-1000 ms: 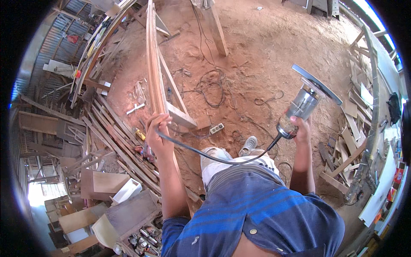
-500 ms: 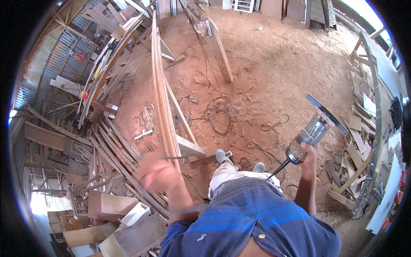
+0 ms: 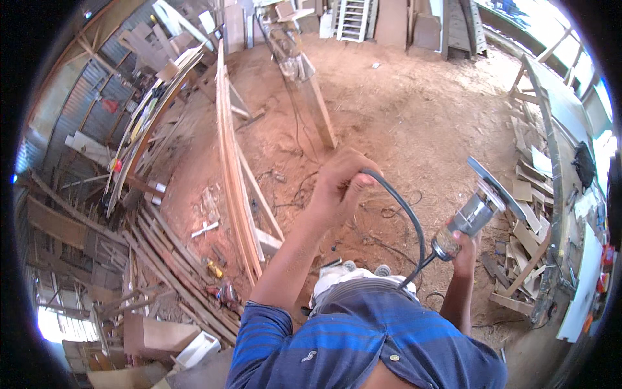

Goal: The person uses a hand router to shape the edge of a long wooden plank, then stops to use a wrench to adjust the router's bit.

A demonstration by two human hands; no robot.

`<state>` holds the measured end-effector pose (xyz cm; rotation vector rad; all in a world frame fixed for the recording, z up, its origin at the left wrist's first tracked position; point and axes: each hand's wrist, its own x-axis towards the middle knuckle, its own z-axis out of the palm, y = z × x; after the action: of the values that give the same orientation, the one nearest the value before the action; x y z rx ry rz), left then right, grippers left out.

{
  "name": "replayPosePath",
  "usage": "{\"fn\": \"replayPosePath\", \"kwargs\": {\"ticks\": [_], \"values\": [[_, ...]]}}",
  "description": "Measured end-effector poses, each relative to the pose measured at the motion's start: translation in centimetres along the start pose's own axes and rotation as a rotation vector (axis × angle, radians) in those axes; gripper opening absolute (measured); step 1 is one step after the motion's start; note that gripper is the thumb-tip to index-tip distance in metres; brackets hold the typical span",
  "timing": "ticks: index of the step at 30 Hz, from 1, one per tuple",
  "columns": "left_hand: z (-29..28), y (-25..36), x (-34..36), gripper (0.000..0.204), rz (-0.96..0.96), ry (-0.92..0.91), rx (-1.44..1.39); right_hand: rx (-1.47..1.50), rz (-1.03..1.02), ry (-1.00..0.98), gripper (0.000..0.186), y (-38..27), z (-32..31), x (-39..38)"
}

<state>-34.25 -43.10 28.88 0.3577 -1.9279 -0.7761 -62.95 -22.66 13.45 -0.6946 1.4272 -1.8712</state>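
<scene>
My right hand (image 3: 465,251) is wrapped round the body of a power sander (image 3: 478,211), with a grey cylindrical housing and a wide flat disc (image 3: 497,187) tilted up and away to the right. From the tool's near end a thick black power cord (image 3: 418,223) loops upward. My left hand (image 3: 340,185), raised in front of me left of the sander, is closed on that cord. Long wooden boards (image 3: 232,162) stand on edge to the left of my left forearm, resting on wooden supports.
Black cable (image 3: 382,240) lies on the reddish dirt floor ahead of my feet. A wooden post (image 3: 317,107) stands beyond it. Offcuts (image 3: 528,246) pile up by the long workbench (image 3: 551,129) at right. Stacked timber strips (image 3: 178,259) and a plank-laden bench (image 3: 152,120) are at left.
My left hand has swung from the left, near the boards, to the front middle, lifting the cord into a loop. The sander stays in my right hand at nearly the same place.
</scene>
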Motion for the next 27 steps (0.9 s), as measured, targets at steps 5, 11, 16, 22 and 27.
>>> {"fn": "replayPosePath", "kwargs": {"ticks": [5,11,16,22,27], "values": [[3.3,-2.5,4.0,0.035,0.126,-0.361,-0.137,-0.137,-0.115,0.166,0.058,-1.1,-3.3,-2.3],[9.0,-10.5,3.6,0.03,-0.131,-0.926,0.285,-0.193,0.041,0.374,0.055,-1.3,-5.1,-6.9],[15.3,-14.5,4.1,0.036,-0.13,-1.073,0.532,-0.17,-0.103,0.398,0.063,-5.6,-4.9,-7.0],[31.4,-5.9,0.4,0.085,-0.221,-1.238,-1.013,-0.061,-0.028,0.312,0.09,-3.1,-8.3,-8.3],[44.8,-3.3,1.2,0.086,-0.489,-1.391,-1.146,0.029,-0.173,0.25,0.082,-4.5,-16.6,-1.9]]}}
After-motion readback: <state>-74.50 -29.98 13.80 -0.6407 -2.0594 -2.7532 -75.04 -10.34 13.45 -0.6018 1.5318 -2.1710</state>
